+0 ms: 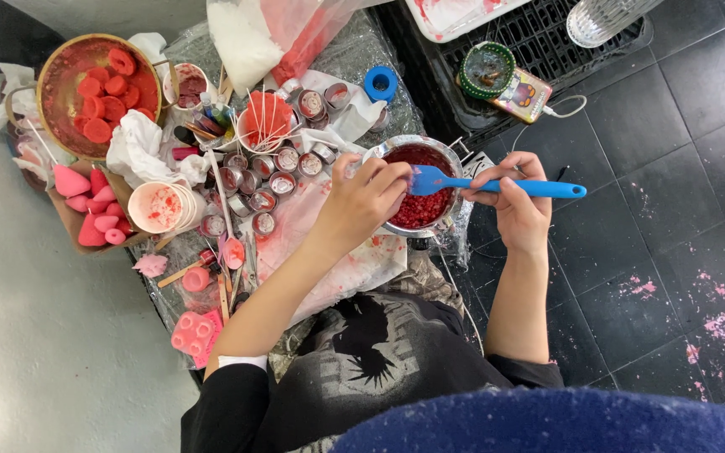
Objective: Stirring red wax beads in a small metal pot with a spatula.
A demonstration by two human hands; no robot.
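Note:
A small metal pot (455,159) holds dark red granular stuff (421,210). My left hand (364,201) rests on the pot's left rim, fingers curled over its edge. My right hand (515,201) grips the handle of a blue spatula (497,185), whose blade lies over the red contents. Left of the pot, several small round metal tins (283,159) stand on a stained white cloth (354,260).
A round bowl with red wax pieces (98,88) sits at far left, near pink cone shapes (86,210), a paper cup (159,207) and a pink mould (195,333). A blue tape roll (380,83), a green-rimmed jar (487,69) and a black crate (547,42) lie behind.

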